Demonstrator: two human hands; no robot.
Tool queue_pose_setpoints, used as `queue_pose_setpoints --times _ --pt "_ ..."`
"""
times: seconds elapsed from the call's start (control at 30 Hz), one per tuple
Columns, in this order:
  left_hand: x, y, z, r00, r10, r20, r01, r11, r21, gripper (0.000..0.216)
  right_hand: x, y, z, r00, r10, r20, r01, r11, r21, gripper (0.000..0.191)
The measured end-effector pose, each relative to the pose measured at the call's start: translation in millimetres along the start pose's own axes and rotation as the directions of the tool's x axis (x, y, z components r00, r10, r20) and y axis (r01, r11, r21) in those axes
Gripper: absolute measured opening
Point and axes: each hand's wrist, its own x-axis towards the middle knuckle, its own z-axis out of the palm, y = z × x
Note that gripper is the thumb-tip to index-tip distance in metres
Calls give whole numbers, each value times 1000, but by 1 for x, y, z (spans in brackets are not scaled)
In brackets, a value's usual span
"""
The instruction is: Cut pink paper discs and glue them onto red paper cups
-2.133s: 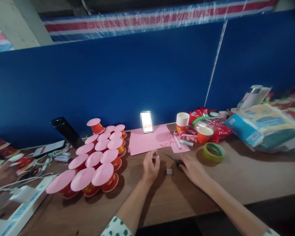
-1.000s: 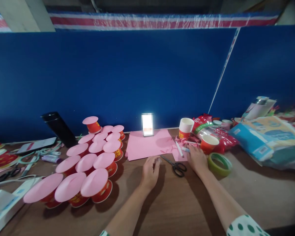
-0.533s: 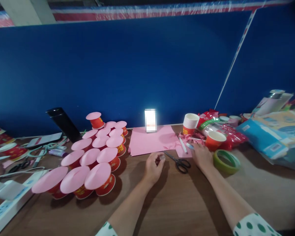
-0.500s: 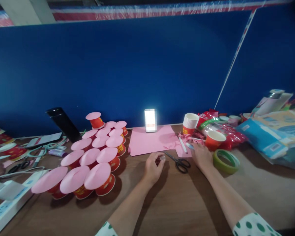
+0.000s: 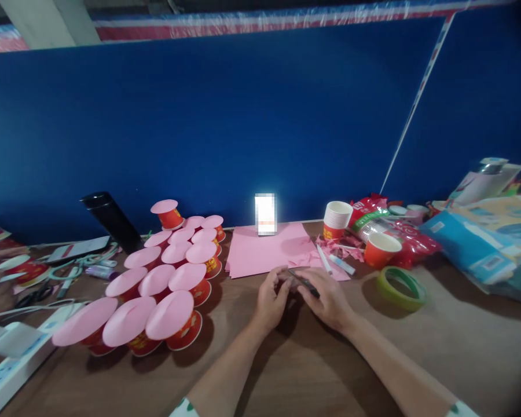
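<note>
Scissors point(image 5: 311, 287) — touching the right grip point(image 5: 332, 302).

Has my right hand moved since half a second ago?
Yes: judged against the roll of tape, the right hand has moved left, away from the roll and in close to the left hand.

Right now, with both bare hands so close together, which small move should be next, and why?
Perhaps the bare right hand should ease the black-handled metal scissors slightly away from the bare left hand: their narrow end lies close to it, and whether they are firmly held is unclear.
</note>
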Motion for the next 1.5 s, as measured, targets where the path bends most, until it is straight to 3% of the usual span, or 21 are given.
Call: queue_pose_setpoints --times 0.1,0.37,0.57,0.73,0.87,1.0,1.1,1.2,1.3,1.5 --pt "0 -2 0 1000 2 27 -1 999 -40 32 -1 -3 9 999 -22 24 20 994 110 28" --pt "-3 4 6 992 -61 109 72 993 -94 35 -1 7 9 993 105 54 -113 977 182 19" --pt "-4 2 7 988 -139 74 136 990 46 35 6 38 -10 948 276 -158 -294 950 -103 30" --pt "-7 4 7 988 -108 111 90 984 156 32 5 66 -29 863 450 -231 -506 756 -416 31" --pt "-7 3 8 991 -89 97 69 979 192 33 3 71 -36 826 471 -310 -561 633 -533 28" --pt "-7 0 8 991 -87 103 67 980 187 34 5 67 -37 781 540 -313 -606 538 -586 27" --pt "-7 -2 8 992 -70 107 48 980 192 34 6 65 -37 743 624 -243 -614 491 -618 31" --pt "-7 -2 7 992 -63 112 39 978 206 34 7 64 -35 736 651 -185 -586 478 -654 33" --pt "-7 -1 7 991 -70 116 45 977 209 35 7 65 -35 746 631 -212 -590 479 -650 33" --pt "-7 -2 8 993 -59 105 35 976 216 35 10 63 -37 667 716 -206 -671 456 -585 35"
